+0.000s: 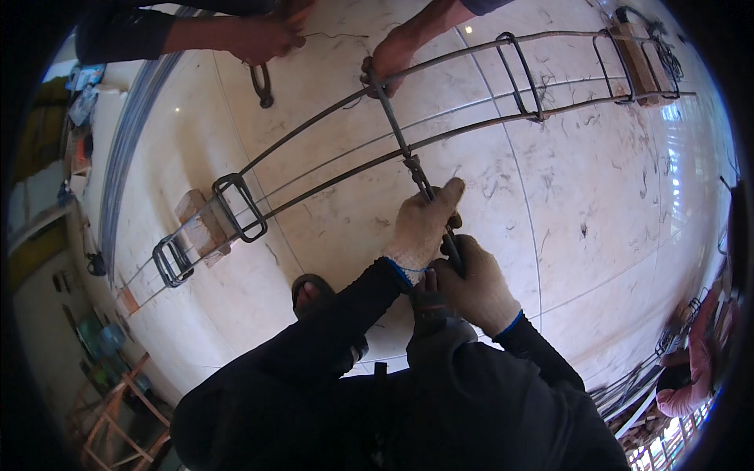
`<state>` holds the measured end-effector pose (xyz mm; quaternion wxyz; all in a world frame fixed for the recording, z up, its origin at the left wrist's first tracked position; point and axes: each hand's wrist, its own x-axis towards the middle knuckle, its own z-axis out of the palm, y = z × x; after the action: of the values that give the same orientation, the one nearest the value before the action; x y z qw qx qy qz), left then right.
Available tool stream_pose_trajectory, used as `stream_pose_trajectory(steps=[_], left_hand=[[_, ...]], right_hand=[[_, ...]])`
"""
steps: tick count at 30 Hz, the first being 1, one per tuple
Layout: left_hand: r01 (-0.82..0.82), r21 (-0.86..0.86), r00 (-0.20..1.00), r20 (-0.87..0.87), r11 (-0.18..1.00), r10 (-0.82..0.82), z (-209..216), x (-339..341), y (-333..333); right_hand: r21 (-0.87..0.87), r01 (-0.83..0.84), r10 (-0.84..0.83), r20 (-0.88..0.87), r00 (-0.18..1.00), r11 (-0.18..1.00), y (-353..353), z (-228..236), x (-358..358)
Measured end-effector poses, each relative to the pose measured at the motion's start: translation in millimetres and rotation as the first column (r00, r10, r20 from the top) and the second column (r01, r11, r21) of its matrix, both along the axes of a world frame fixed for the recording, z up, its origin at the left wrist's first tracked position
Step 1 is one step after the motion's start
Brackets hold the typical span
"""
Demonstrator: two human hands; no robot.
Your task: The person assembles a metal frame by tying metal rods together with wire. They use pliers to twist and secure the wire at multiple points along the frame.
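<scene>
Both my hands wear pale knitted gloves with blue cuffs. My left hand (424, 224) is closed around the dark pincers (417, 172), whose jaws meet a stirrup (393, 118) at the near long bar of a steel rebar frame (338, 179). Just below it, my right hand (481, 286) is closed on the lower handle end of the same tool. Across the frame, a co-worker's hand (393, 59) grips the far corner of that stirrup. The co-worker's other hand (263, 39) has a thin wire by its fingers. Whether wire sits in the jaws is too small to tell.
Bricks (200, 224) prop the frame at the left, and another brick (640, 63) lies under its right end. Loose pincers (261, 86) rest on the tiled floor near the co-worker. Long bars (129, 149) line the left side. Another person (695, 365) is at lower right.
</scene>
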<state>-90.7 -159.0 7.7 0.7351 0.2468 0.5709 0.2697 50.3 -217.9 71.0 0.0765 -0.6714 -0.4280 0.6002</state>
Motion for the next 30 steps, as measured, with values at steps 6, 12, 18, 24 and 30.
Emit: stream_pose_trajectory(steps=[6, 12, 18, 24, 30], left_hand=[[-0.066, -0.006, 0.985, 0.162, 0.998, 0.066, -0.7, -4.9, -7.8], [-0.023, -0.054, 0.898, 0.438, 0.998, 0.044, -11.6, -12.5, -4.4], [0.119, 0.105, 0.944, 0.296, 0.987, -0.145, -19.2, -23.8, -1.3], [0.225, 0.137, 0.932, 0.259, 0.965, -0.254, -11.4, -35.5, 7.4], [0.272, 0.237, 0.920, 0.222, 0.933, -0.324, -22.6, -46.7, 9.1]], right_hand=[[-0.520, 0.125, -0.444, -0.551, 0.707, 0.845, -1.7, -27.0, 31.6], [-0.780, 0.074, -0.770, -0.591, 0.241, 0.622, -22.2, -47.8, 38.1], [-0.567, 0.144, -0.535, -0.620, 0.574, 0.811, 8.0, -31.2, 39.3], [-0.392, 0.117, -0.369, -0.665, 0.649, 0.912, 4.0, -62.6, 35.9], [-0.435, 0.130, -0.418, -0.672, 0.611, 0.891, -5.7, -58.2, 22.1]])
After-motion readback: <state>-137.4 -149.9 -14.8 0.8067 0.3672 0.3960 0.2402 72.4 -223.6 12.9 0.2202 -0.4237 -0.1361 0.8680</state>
